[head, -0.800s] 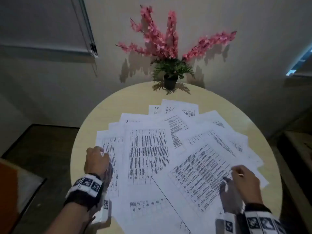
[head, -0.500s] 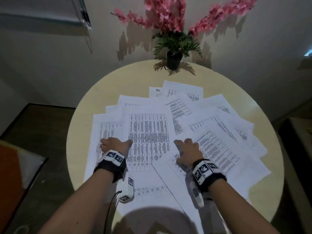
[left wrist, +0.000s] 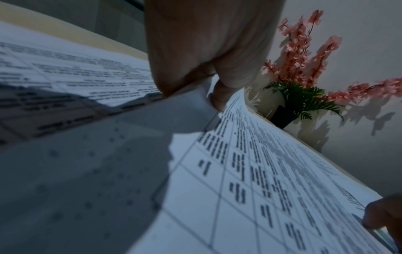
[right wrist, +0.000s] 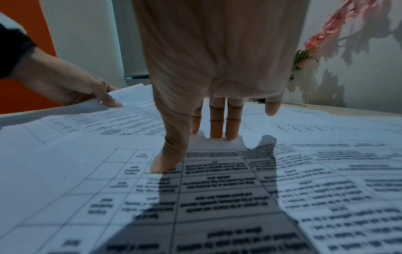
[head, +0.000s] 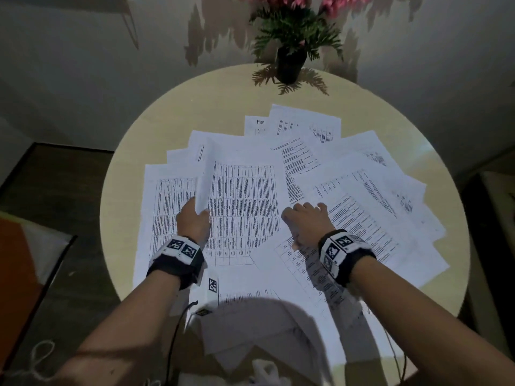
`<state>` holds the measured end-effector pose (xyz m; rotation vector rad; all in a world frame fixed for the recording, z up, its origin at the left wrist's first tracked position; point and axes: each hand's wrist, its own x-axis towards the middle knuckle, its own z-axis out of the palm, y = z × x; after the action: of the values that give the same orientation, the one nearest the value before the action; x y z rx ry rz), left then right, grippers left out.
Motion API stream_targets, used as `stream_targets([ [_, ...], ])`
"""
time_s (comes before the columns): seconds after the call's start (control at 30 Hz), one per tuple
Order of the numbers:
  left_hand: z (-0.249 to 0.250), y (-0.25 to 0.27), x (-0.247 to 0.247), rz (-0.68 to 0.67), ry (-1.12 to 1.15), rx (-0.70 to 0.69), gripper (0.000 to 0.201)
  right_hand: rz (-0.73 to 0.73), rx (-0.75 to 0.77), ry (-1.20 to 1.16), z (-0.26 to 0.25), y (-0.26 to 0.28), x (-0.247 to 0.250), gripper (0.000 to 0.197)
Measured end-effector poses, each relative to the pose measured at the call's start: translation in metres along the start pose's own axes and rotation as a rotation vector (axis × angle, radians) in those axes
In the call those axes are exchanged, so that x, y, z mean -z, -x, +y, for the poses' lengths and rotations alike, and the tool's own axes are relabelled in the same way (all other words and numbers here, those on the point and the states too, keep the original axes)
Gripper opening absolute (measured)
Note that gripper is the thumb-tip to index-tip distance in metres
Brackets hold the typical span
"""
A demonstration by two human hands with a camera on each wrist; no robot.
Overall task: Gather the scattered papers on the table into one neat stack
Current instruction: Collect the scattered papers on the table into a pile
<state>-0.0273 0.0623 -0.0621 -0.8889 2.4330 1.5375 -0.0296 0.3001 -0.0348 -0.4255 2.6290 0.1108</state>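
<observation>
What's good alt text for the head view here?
Left hand pinches and lifts the left edge of a printed table sheet while the right hand rests with fingers spread on overlapping papers fanned across a round table. A potted plant stands at the far edge.

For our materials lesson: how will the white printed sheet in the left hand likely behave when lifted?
Probably floppy: the white printed sheet already curls where the left hand pinches its edge. Likely light, since one pinch raises it. It may slide, lying loose on overlapping papers.
</observation>
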Motion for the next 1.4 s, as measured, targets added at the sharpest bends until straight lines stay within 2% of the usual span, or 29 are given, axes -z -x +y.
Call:
stream_targets([
  [0.07,-0.001,-0.001,0.001,-0.001,0.026,-0.013,0.026,0.002,0.032,0.036,0.001,0.001,0.001,0.015],
  [0.13,0.000,-0.001,0.003,-0.007,0.031,-0.041,0.028,-0.029,0.042,0.031,0.004,0.003,0.000,0.011],
  [0.23,0.005,0.002,0.008,-0.023,-0.012,-0.047,0.043,-0.027,0.068,-0.029,0.009,0.004,-0.003,0.027],
  [0.33,0.012,-0.003,0.012,-0.082,-0.019,-0.077,0.061,-0.031,0.049,-0.109,0.011,0.000,-0.002,0.062],
  [0.4,0.020,-0.011,0.013,-0.138,-0.093,-0.135,0.068,-0.032,0.038,-0.098,0.010,-0.003,-0.001,0.066],
  [0.5,0.036,-0.026,0.014,-0.171,-0.201,-0.181,0.071,-0.019,0.030,-0.108,0.008,-0.006,-0.001,0.058],
  [0.67,0.058,-0.044,0.014,-0.183,-0.261,-0.185,0.074,-0.053,0.002,-0.086,0.014,-0.003,-0.004,0.058],
  [0.83,0.055,-0.053,0.009,-0.141,-0.383,-0.112,0.047,-0.005,0.012,-0.056,0.014,0.002,-0.003,0.021],
  [0.9,0.053,-0.053,0.007,-0.075,-0.371,-0.141,0.040,0.047,-0.091,-0.267,0.016,0.000,0.004,0.017],
  [0.97,0.050,-0.048,0.007,0.014,-0.304,-0.258,0.036,0.155,-0.280,-0.591,0.022,-0.007,0.009,0.018],
  [1.03,0.047,-0.041,0.009,0.098,-0.210,-0.353,0.034,0.252,-0.473,-0.818,0.022,-0.013,0.009,0.024],
  [1.13,0.037,-0.029,0.011,0.086,-0.081,-0.298,0.030,0.290,-0.664,-1.068,0.006,-0.021,0.005,0.031],
  [1.2,0.022,-0.024,0.008,0.023,-0.209,-0.143,0.041,0.291,-0.707,-1.154,-0.013,-0.027,0.002,0.034],
  [1.27,0.008,-0.020,0.005,-0.086,-0.477,-0.030,0.059,0.272,-0.675,-1.208,-0.035,-0.029,0.001,0.035],
  [1.3,0.004,-0.018,0.004,-0.120,-0.577,-0.026,0.058,0.263,-0.647,-1.228,-0.044,-0.029,0.000,0.037],
  [1.33,0.005,-0.014,0.002,-0.108,-0.638,-0.061,0.046,0.266,-0.619,-1.259,-0.050,-0.028,-0.003,0.041],
  [1.4,0.016,-0.001,0.000,-0.007,-0.641,-0.210,0.023,0.281,-0.609,-1.363,-0.054,-0.023,-0.004,0.049],
])
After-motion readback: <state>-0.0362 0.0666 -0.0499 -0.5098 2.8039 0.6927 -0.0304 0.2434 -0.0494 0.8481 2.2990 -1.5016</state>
